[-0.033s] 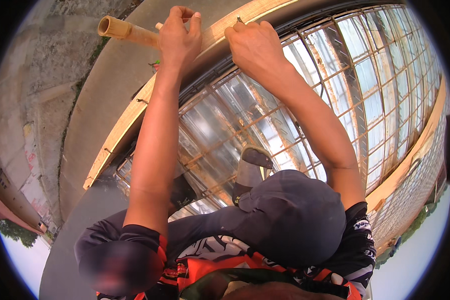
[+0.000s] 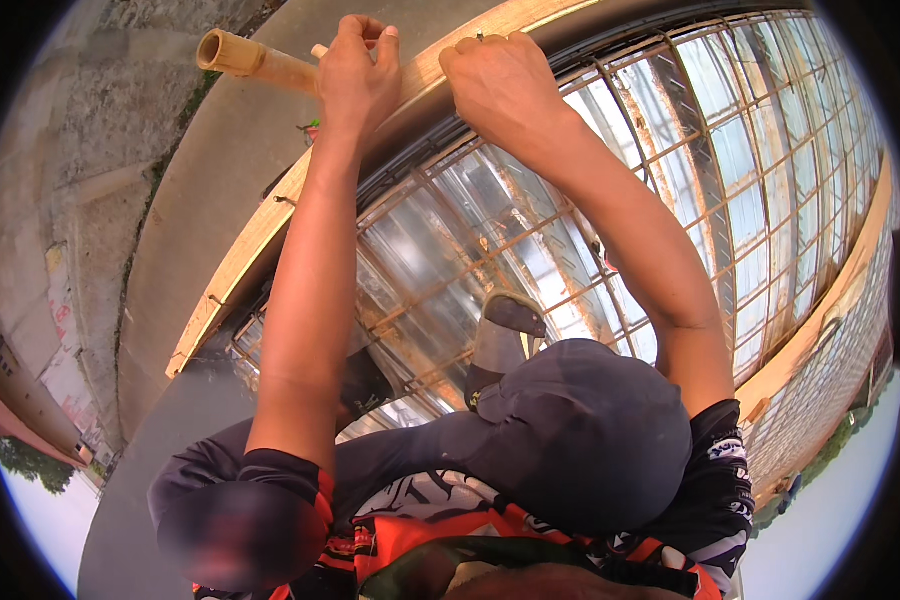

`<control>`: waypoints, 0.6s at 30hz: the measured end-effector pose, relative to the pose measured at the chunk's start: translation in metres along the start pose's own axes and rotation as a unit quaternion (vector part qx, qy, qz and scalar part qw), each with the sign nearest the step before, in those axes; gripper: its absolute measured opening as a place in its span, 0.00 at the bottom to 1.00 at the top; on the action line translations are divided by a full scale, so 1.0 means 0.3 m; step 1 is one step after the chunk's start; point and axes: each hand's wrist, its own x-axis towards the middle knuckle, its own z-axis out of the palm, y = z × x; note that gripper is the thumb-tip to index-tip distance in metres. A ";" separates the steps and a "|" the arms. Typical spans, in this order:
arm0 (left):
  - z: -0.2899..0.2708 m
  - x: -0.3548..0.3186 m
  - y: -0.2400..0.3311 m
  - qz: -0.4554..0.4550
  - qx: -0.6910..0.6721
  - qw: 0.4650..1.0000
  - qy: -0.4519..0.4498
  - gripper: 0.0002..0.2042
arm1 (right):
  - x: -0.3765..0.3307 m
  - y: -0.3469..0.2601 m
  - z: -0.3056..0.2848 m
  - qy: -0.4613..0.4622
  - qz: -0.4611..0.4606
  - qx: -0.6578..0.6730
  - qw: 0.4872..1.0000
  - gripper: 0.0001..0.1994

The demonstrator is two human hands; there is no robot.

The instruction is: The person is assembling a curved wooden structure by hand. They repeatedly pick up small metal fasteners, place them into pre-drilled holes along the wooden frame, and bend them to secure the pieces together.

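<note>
My left hand point(image 2: 358, 75) is closed, its fingers curled, above the far wooden board point(image 2: 240, 245). A bamboo tube point(image 2: 260, 65) with an open end reaches out to the left from behind that hand, and a short pale stub point(image 2: 318, 50) shows beside the fingers. Whether the hand grips the tube is hidden. My right hand point(image 2: 500, 85) makes a fist on the board's upper edge, a little to the right. A tiny dark tip point(image 2: 480, 36) pokes out above its knuckles; what the fist holds, if anything, is covered.
Below my arms a grid of rusty steel bars point(image 2: 530, 235) lies over shiny corrugated metal sheets point(image 2: 760, 130). My shoe point(image 2: 510, 320) rests on the grid. Bent nails point(image 2: 285, 201) stick out of the board. Another wooden board point(image 2: 820, 320) borders the right side.
My right hand has shifted slightly left along the board, toward my left hand, and the forearm has followed. My left hand stays almost where it was.
</note>
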 end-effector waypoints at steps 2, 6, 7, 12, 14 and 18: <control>0.011 -0.014 -0.048 -0.047 0.044 0.998 -0.006 0.16 | 0.121 0.009 -0.016 -0.070 -0.014 -0.030 0.997 0.04; 0.026 -0.031 0.022 -0.034 0.110 0.993 -0.020 0.16 | 0.286 0.175 -0.007 -0.102 0.054 -0.046 0.992 0.15; 0.020 -0.030 0.016 -0.034 0.110 0.993 -0.016 0.15 | 0.285 0.214 -0.014 -0.094 0.071 -0.041 0.992 0.16; 0.018 -0.022 0.007 -0.043 0.102 0.994 -0.021 0.15 | 0.094 0.241 -0.077 -0.050 0.216 0.051 0.974 0.18; 0.018 -0.023 0.014 -0.049 0.107 0.993 -0.027 0.15 | -0.026 0.189 -0.026 0.014 0.209 0.052 0.976 0.10; 0.008 -0.025 0.018 -0.044 0.129 0.990 -0.022 0.15 | -0.116 0.058 0.056 0.140 0.129 0.022 0.981 0.06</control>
